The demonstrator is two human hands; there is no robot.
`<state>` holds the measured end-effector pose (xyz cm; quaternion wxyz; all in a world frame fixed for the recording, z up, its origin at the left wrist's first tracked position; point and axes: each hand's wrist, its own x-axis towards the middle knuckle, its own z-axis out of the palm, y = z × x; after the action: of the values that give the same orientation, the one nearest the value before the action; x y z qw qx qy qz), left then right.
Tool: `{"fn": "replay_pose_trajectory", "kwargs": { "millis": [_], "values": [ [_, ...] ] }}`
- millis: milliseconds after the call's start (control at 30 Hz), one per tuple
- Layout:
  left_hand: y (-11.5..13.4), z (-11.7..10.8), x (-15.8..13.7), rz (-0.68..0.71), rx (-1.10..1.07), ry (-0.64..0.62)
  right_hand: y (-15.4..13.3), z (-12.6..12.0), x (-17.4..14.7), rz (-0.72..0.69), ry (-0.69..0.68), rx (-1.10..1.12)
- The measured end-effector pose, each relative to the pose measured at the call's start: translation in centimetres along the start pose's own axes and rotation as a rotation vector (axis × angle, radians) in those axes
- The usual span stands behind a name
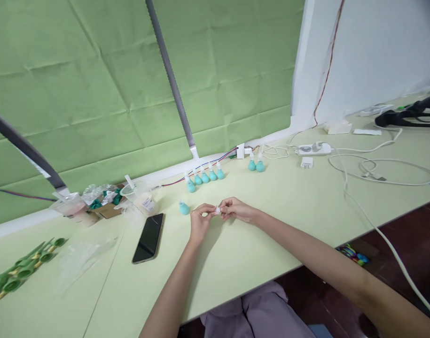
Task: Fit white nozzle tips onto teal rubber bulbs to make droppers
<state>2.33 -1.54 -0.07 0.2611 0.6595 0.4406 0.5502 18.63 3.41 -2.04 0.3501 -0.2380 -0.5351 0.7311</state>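
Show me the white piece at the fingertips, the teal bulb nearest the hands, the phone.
White piece [218, 210], head view: visible middle.
Teal bulb [184, 209], head view: rounded body.
Phone [148, 238], head view: screen.

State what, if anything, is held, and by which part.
The left hand and right hand pinch a small white piece, apparently by its opposite sides.
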Motion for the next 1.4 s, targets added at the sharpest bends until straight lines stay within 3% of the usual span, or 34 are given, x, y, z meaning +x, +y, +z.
{"fn": "replay_pose_trajectory", "kwargs": {
  "millis": [300,533,700,833,1000,1133,1200,1333,1400],
  "values": [
    [0.7,-0.1,-0.3,0.13,0.07,-0.032,-0.2,0.5,-0.3,-0.014,-0.056,0.09],
    [0.6,-0.1,-0.4,0.139,0.084,-0.018,0.1,1.1,-0.4,-0.054,-0.023,0.087],
    [0.3,0.3,-0.1,0.004,0.041,0.062,0.3,1.4,0.1,-0.095,0.071,0.048],
    [-0.2,0.7,0.2,-0.182,-0.147,0.117,-0.3,1.7,0.3,-0.2,0.19,-0.086],
    [-1.1,0.8,0.2,-0.292,-0.322,0.006,-0.7,1.8,0.3,-0.356,0.248,-0.346],
    [-1.1,1.0,0.1,-0.269,-0.228,-0.042,-0.5,1.6,0.5,-0.363,0.291,-0.355],
    [-1.2,0.5,0.2,-0.206,-0.06,0.068,-0.6,1.5,0.6,-0.319,0.289,-0.285],
    [-2.6,-2.5,0.9,-0.074,0.392,0.595,-0.9,1.2,0.5,-0.26,0.282,-0.075],
    [-4.0,-4.4,1.5,-0.083,0.505,0.662,-1.0,1.1,0.4,-0.246,0.261,-0.008]
  ]
}}
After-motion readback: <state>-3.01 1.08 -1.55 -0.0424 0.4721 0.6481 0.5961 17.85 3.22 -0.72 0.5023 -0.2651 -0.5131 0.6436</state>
